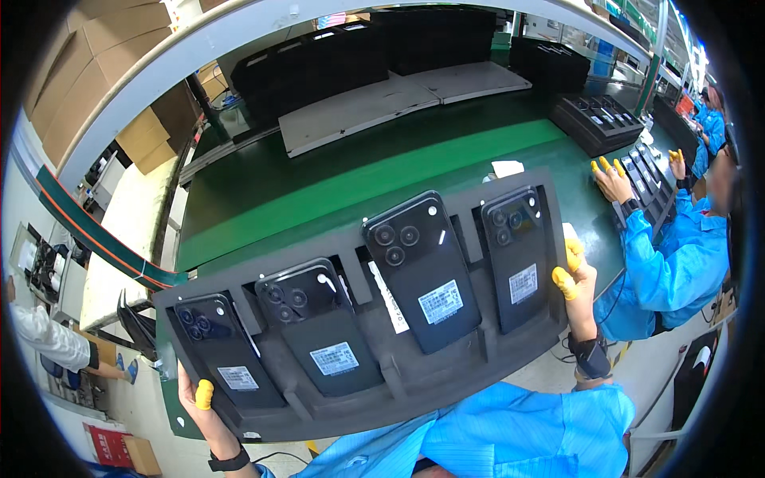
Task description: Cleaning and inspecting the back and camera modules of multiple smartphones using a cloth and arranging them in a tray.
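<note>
Between both hands I hold up a black foam tray [362, 410], tilted toward me. Several dark smartphones lie back side up in its slots, each with a white label: one phone [227, 342] at the left, a second phone [319, 331], a third phone [426, 279] sitting higher than its neighbours, and a fourth phone [518, 247] at the right. A paper strip [388, 299] shows beside the third phone. My left hand [195, 390] grips the tray's lower left edge; my right hand [578, 279] grips its right edge. Yellow finger cots cover some fingertips.
Behind the tray runs a green workbench [351, 191] with grey boards [358, 111] and stacked black trays [319, 72]. At right, a co-worker in blue [669, 255] handles another phone tray [649, 179] beside a black tray stack [598, 127]. Cardboard boxes [96, 56] stand far left.
</note>
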`<act>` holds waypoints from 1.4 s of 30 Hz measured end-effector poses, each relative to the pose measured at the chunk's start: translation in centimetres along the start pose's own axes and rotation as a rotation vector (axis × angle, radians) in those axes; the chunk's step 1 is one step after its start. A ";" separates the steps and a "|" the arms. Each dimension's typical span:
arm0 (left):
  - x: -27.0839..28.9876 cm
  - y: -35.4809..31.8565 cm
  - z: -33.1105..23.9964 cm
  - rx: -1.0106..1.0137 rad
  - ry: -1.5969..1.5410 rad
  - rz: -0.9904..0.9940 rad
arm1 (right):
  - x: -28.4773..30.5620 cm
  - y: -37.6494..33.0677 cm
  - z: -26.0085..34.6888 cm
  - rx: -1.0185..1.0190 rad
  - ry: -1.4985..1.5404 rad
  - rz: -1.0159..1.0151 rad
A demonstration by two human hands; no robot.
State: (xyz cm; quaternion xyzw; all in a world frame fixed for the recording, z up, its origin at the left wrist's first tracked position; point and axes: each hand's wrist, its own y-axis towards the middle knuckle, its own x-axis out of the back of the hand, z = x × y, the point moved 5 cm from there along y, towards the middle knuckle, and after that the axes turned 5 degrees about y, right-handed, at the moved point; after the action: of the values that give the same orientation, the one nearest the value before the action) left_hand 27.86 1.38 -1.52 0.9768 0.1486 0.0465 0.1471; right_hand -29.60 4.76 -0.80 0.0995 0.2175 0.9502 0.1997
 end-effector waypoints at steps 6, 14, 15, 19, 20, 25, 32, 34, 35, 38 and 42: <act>0.8 0.4 0.0 -0.023 -0.008 -0.031 | -1.0 0.7 0.4 0.039 -0.062 0.002; 0.2 0.3 -1.0 0.029 -0.131 0.069 | -4.0 2.8 0.4 -0.163 -0.036 0.087; 0.3 0.1 -1.2 0.024 -0.145 0.084 | -4.4 3.2 0.3 -0.201 -0.090 0.117; 0.8 -0.1 -0.8 0.078 -0.212 0.191 | -6.0 3.7 -0.2 -0.220 -0.125 0.154; 0.8 -0.2 -0.7 0.083 -0.213 0.197 | -6.1 3.9 -0.3 -0.201 -0.146 0.177; 1.3 -0.3 0.7 0.122 0.047 -0.008 | -5.3 3.6 -0.3 -0.119 -0.294 0.172; -0.9 -1.6 -0.8 0.250 0.151 -0.026 | -5.3 2.4 0.1 -0.118 -0.501 0.283; -1.8 -1.5 -0.9 0.304 0.088 0.065 | -4.4 2.0 0.0 0.045 -0.721 0.319; -1.9 -1.4 -0.6 0.340 0.122 0.059 | -4.3 2.1 0.9 0.065 -0.735 0.274; -1.8 -1.4 -0.5 0.378 0.171 0.043 | -5.9 3.2 4.7 0.214 -0.739 0.268; -1.3 -1.1 -0.1 0.425 0.211 0.022 | -11.7 2.4 6.8 0.513 -0.577 0.570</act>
State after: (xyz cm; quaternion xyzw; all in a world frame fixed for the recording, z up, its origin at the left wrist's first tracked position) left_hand 26.30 2.02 -1.84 0.9771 0.1590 0.1177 -0.0785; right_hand -18.02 0.38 5.14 0.4608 0.3449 0.8163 -0.0474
